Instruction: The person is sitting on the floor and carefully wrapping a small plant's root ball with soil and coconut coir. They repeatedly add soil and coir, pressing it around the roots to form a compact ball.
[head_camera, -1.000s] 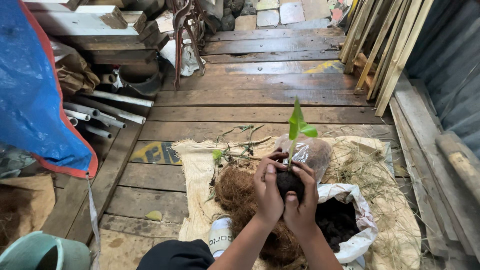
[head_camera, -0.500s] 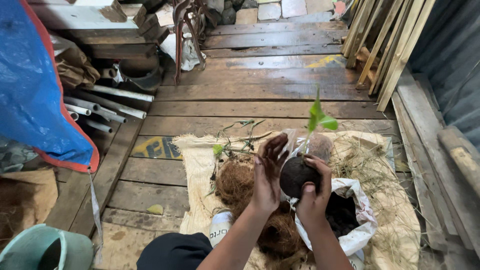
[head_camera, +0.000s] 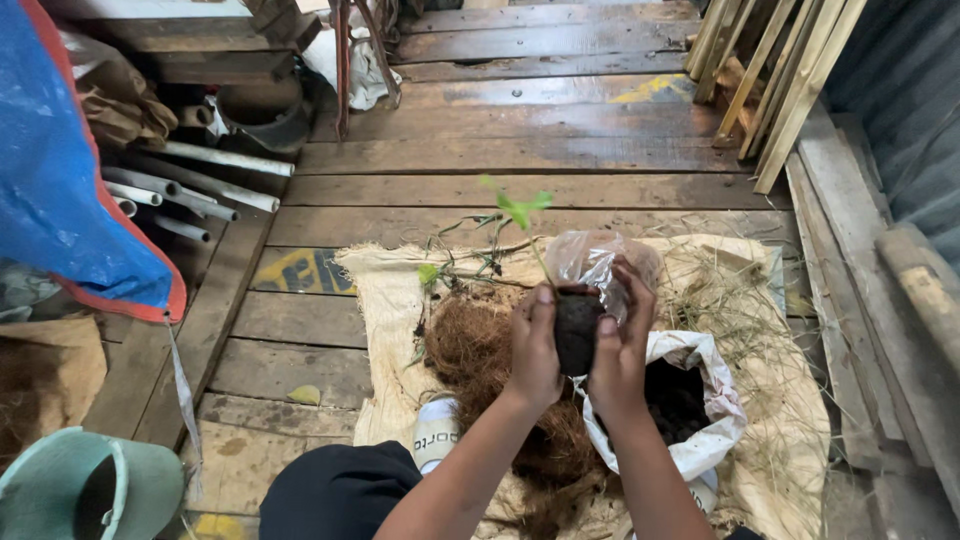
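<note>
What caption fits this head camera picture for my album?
Both hands, left hand and right hand, press a dark soil ball with a green seedling above a burlap sack.

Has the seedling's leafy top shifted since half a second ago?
Yes. The seedling now leans left, its leaves over the burlap sack's far edge instead of above the clear plastic bag.

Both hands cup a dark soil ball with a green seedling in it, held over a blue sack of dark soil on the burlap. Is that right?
Not quite: the sack is white, not blue, as the head view shows. The rest holds: the left hand and right hand cup the dark soil ball with its green seedling, above the burlap.
</note>
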